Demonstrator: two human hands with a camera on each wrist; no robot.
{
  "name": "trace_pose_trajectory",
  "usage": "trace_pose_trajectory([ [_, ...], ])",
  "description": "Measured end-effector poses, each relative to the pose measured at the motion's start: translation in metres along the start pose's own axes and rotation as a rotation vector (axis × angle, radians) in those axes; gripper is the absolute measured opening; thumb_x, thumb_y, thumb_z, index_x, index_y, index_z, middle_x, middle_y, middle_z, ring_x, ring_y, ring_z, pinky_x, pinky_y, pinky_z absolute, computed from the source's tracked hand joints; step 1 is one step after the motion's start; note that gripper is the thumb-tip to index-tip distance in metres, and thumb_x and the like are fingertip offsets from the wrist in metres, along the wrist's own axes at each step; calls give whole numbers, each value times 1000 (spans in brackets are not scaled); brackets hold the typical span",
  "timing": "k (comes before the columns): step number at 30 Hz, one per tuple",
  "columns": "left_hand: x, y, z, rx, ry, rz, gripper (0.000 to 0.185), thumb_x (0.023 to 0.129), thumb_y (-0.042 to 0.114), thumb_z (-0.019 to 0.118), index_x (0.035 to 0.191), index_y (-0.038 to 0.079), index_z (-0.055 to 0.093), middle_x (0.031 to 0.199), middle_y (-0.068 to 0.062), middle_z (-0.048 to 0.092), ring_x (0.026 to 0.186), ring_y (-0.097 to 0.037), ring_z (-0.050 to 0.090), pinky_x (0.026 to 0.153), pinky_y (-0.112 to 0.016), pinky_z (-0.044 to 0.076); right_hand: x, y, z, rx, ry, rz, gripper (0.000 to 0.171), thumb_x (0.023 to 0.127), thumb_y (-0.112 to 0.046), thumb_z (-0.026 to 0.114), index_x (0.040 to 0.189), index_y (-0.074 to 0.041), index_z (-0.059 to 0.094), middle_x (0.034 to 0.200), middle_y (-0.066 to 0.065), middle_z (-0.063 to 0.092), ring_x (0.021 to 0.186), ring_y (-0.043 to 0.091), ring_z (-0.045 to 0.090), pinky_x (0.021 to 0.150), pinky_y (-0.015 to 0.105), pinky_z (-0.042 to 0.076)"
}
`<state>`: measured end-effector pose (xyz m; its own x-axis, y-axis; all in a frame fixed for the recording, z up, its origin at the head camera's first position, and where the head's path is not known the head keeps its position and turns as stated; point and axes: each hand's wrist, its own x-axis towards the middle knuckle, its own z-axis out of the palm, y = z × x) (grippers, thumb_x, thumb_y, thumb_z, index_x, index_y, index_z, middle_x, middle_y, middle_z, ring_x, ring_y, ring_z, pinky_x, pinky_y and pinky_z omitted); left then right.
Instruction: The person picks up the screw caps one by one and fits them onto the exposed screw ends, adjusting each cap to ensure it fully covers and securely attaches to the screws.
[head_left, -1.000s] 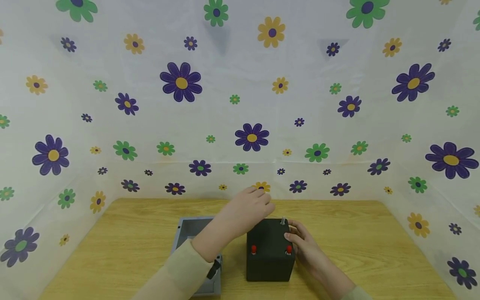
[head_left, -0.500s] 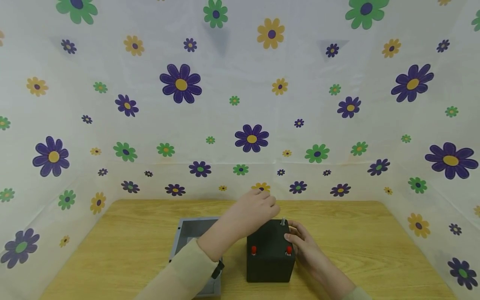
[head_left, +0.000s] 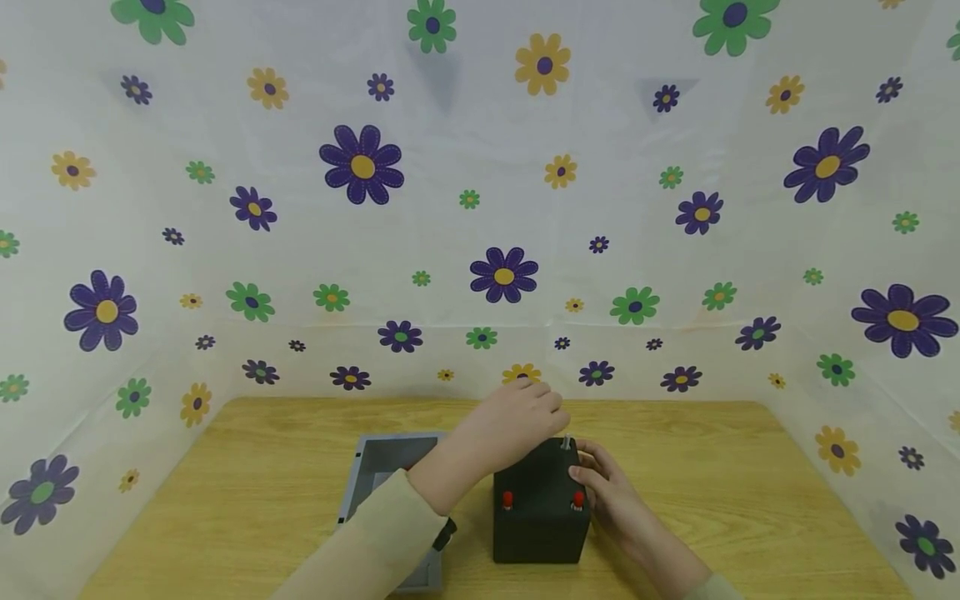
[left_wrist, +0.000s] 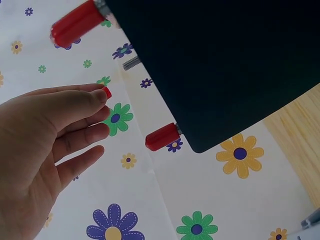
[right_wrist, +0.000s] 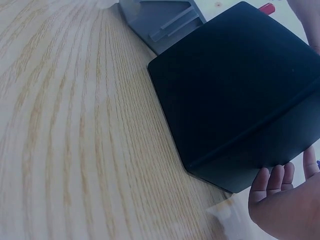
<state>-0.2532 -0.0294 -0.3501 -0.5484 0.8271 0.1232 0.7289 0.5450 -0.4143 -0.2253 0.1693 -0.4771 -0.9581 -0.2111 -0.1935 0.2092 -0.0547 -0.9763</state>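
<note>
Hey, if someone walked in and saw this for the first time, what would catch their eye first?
Probably the flowered sheet behind and beside the wooden table. Next, the black box with red knobs at the table's near middle: the left hand hovers over its top, and the right hand rests against its right side. A grey tray lies just left of the box.
</note>
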Motion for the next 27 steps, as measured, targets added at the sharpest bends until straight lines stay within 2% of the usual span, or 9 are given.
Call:
trace_pose_trajectory([
  [7,6,1,6,-17,3,9,26,102,19,71,128,23,73,125,7,74,116,-11,67,110,-27,53,-1,0,0,-6,12,-1,52,104,-21,59,151,-9,40,141,9,49,112,14,58,95,25,51],
  [27,17,6,17,27,56,40,22,105,20,67,125,25,73,123,9,73,114,-9,67,108,-26,54,-3,-2,0,3,-24,-8,56,105,-22,57,154,-9,35,142,7,47,115,12,58,100,27,49],
])
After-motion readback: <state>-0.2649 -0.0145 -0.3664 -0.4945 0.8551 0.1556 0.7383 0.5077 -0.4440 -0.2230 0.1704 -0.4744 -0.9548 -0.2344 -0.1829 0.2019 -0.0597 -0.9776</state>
